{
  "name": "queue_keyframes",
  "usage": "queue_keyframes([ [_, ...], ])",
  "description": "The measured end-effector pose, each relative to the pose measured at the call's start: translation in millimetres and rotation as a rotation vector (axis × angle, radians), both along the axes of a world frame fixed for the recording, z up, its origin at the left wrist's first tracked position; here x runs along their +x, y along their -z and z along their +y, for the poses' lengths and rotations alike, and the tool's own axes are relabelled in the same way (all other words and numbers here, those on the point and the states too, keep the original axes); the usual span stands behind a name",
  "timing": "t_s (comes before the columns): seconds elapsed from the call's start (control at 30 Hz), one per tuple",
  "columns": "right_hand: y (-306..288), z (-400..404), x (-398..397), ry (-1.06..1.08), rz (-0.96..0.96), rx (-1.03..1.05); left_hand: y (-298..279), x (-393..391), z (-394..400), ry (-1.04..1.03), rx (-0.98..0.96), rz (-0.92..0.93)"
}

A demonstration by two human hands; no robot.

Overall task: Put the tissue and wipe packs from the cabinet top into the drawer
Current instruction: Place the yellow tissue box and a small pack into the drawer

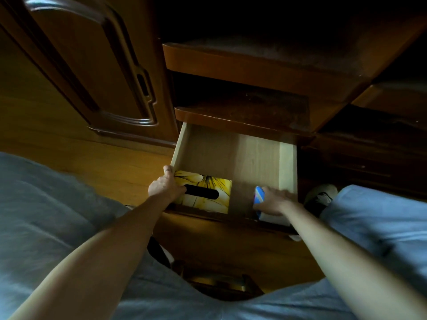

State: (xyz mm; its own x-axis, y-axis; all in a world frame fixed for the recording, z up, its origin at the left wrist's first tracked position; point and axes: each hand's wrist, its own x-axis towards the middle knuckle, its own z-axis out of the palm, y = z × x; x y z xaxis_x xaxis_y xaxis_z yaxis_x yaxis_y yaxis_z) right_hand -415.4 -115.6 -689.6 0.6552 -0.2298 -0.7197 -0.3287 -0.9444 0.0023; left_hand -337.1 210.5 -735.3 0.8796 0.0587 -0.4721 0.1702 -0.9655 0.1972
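Both hands inside open drawer (286, 162): left hand (165, 187) grips yellow floral tissue box (208, 192), right hand (275, 202) clasps blue wipe pack (258, 195).

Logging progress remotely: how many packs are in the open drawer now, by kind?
Yellow flower-print cardboard tissue box: 1
Blue-and-white soft wipe pack, under the right hand: 1
Total: 2

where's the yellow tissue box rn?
Head view: the yellow tissue box sits inside the open drawer, in its front-left corner, with the left hand on its left end. The blue-and-white pack under the right hand lies to its right.
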Motion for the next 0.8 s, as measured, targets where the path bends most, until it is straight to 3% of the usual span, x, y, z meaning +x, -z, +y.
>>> queue_keyframes([
  [0.07, -1, 0, 4, 0.029, 0.028, 0.099, -1, -1, -1, -0.008, 0.014, 0.003],
  [0.17, -6, -2, 8, 0.285, 0.082, 0.407, -3, -1, -2, -0.008, 0.024, 0.005],
  [0.3, -1, 13, 13, 0.238, 0.128, 0.326, 0, -2, 1, -0.01, 0.012, -0.013],
  [0.4, -3, 11, 18, 0.254, 0.008, 0.379, 3, -1, 2, -0.011, 0.006, -0.026],
  [0.53, -10, -9, 16, 0.771, -0.129, 0.635, 0, -3, -2, -0.036, -0.028, -0.008],
  [0.7, -6, -19, 7, 1.21, -0.281, 0.776, -21, -4, -46, 0.355, -0.135, -0.524],
  [0.77, -8, -17, 8, 1.305, -0.369, 0.834, -36, -4, -81, 0.381, -0.304, -0.449],
  [0.8, -10, -17, 9, 1.332, -0.377, 0.89, -43, -5, -99, 0.281, -0.443, -0.294],
])
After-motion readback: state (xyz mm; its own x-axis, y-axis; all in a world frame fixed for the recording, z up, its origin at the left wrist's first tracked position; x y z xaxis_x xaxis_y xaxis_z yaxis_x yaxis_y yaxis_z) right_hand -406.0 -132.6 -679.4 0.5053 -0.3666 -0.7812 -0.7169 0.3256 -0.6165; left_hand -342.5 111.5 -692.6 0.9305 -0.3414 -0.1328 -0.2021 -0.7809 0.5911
